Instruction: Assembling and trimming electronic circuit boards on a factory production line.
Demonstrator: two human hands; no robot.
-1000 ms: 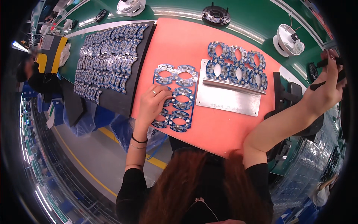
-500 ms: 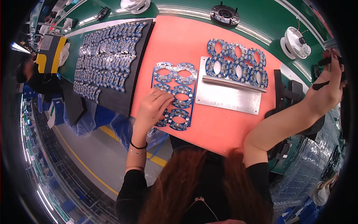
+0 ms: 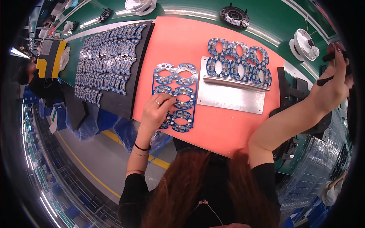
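Observation:
A blue circuit board panel, with several oval openings in paired rows, lies flat on the orange mat. My left hand is bent over its left side, thumb and fingertips pinched together at the middle row and covering part of it. To the right, a second panel of blue circuit boards rests partly on a silver metal plate with a raised bar. My right hand is raised at the far right, off the mat, fingers curled around something dark that I cannot make out.
At the left, a black board bears rows of small blue circuit boards. White round housings and a black round part stand along the green table's back. A yellow and black box and another person's dark sleeve are beyond.
My left hand has shifted slightly right and nearer over the panel, fingertips still together. The whole scene sits a little further left in view. My right hand stays raised at the right.

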